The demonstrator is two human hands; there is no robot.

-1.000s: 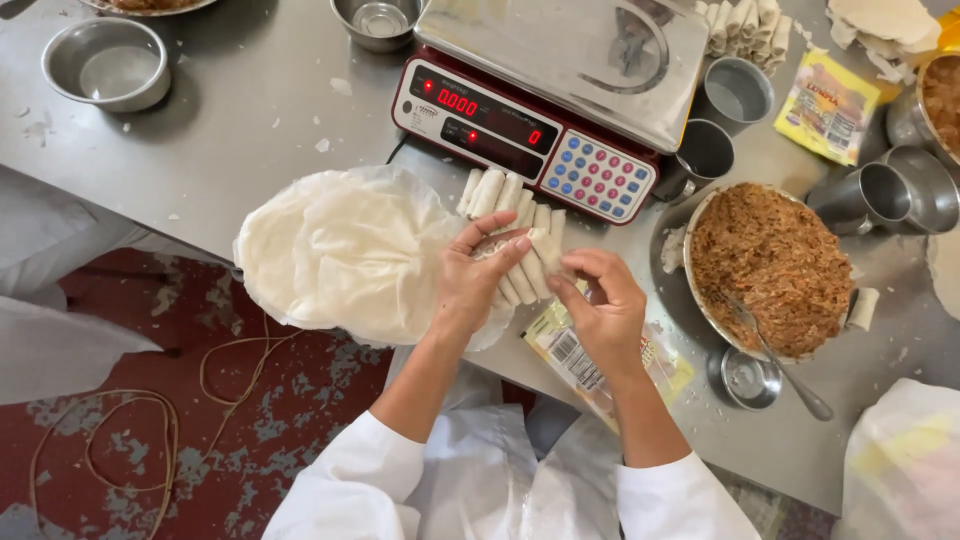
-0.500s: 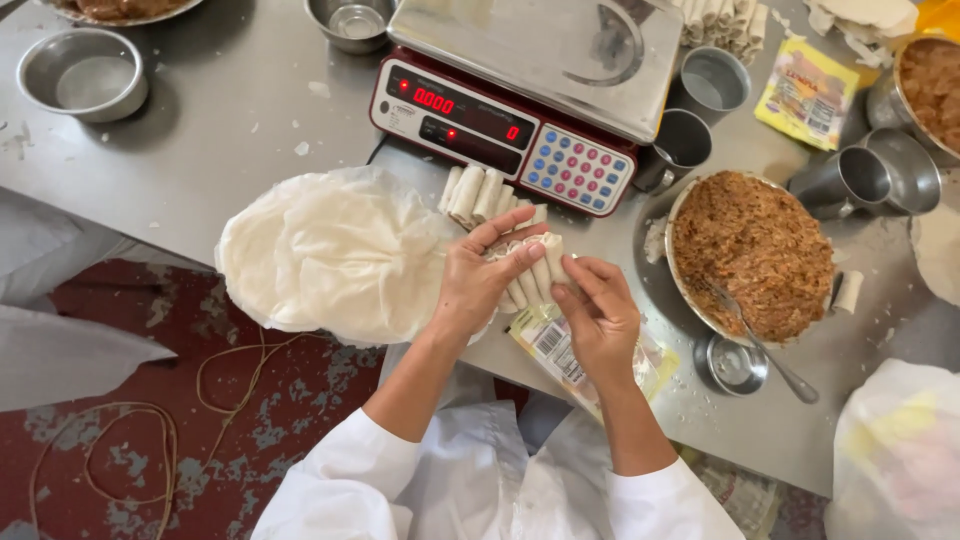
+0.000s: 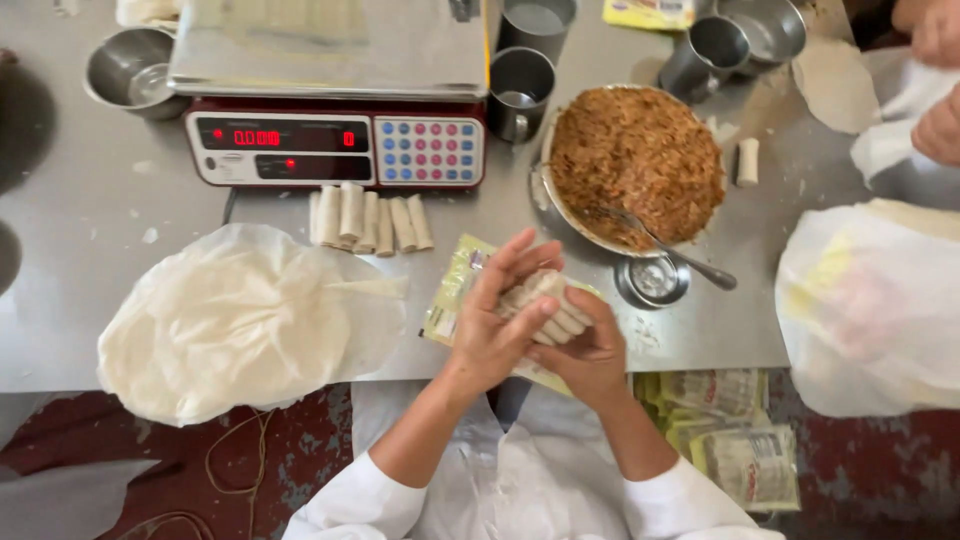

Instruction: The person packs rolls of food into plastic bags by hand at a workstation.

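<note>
Spring rolls (image 3: pixel 545 305), a small bundle of pale wrapped cylinders, sit gathered between a worker's two hands just above the near edge of a steel table (image 3: pixel 120 290), over a clear printed packet (image 3: pixel 450 300) lying flat beneath them, seemingly so the bundle stays square and close to the bag. The left hand (image 3: pixel 495 320) curls over the bundle from the side, fingers closed against it; the right hand (image 3: pixel 590 350) cups it from below and grips the ends. To the left, a stack of thin round wrappers (image 3: pixel 240 320) overhangs the table edge in loose plastic. Beyond it, a short row of finished rolls (image 3: pixel 368 218) lies against the front of a red electronic scale (image 3: pixel 335 140). Farther right, a steel bowl of browned filling (image 3: pixel 635 160) holds a spoon (image 3: pixel 670 248), with steel cups (image 3: pixel 520 85) behind. At the far right edge, another person's hands (image 3: pixel 935 90) handle a white sheet.
</note>
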